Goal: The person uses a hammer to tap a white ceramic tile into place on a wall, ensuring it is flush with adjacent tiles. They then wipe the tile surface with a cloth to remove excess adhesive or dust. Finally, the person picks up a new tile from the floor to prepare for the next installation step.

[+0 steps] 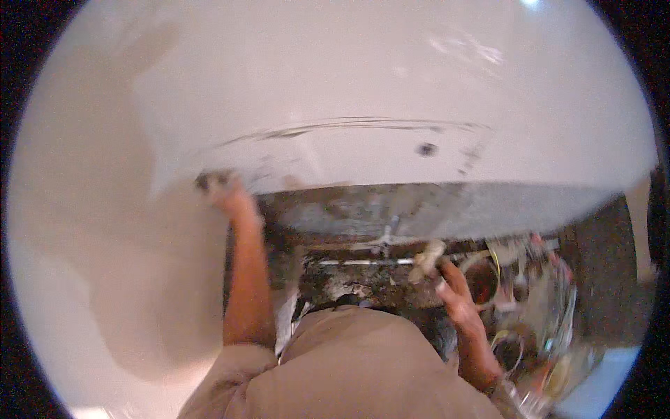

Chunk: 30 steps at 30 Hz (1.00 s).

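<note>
White curved panel (335, 77): spans my view across 12 o'clock, with a grey strip (433, 209) along its lower edge
Marks on the panel: thin dark streaks (307, 129) near 12, a dark round spot (426, 149) at 2 o'clock
Left hand (234, 197): between 9 and 10 o'clock, at the panel's lower left, blurred; a dark patch shows at its fingers, and I cannot tell whether they grip anything
Right hand (457, 304): near 4 o'clock, fingers closed on a pale lump (427, 260), perhaps a rag or sponge, apart from the panel
Cables (562, 293): a tangle at 4 o'clock, farther out than the right hand
Left-hand care: I would advise light, even pressure that follows the panel's curve
Pale lump care: I would put a clean face to the panel and work along the streaks
Right-arm care: I would keep the sleeve clear of the cables, which could snag
</note>
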### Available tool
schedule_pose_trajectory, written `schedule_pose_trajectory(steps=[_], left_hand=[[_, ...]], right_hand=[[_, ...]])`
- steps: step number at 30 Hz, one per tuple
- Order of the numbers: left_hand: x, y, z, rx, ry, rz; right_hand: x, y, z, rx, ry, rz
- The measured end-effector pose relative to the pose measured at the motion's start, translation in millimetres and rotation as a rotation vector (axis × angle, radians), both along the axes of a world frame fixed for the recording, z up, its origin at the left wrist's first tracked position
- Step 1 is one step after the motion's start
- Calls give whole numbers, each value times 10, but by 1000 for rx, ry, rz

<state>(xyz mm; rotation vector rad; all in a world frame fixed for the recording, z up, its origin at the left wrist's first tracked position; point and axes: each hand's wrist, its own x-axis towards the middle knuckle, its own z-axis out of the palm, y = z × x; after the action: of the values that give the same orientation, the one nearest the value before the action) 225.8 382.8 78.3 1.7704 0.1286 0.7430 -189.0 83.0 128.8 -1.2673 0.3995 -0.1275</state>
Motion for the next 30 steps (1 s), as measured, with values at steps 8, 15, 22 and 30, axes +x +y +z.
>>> schedule_pose_trajectory(steps=[8,15,22,30], left_hand=[[-220,-483,368,-296,98,-104],[-202,-580,345,-332,65,-131],[-264,-437,369,-536,400,-472],[-533,-465,595,-636,610,-561]], right_hand=[[-129,-76,24,22,-66,-236],[-152,-65,-56,-50,-127,-330],[-136,-236,-190,286,-396,-611],[-155,-341,-223,22,-470,-893]])
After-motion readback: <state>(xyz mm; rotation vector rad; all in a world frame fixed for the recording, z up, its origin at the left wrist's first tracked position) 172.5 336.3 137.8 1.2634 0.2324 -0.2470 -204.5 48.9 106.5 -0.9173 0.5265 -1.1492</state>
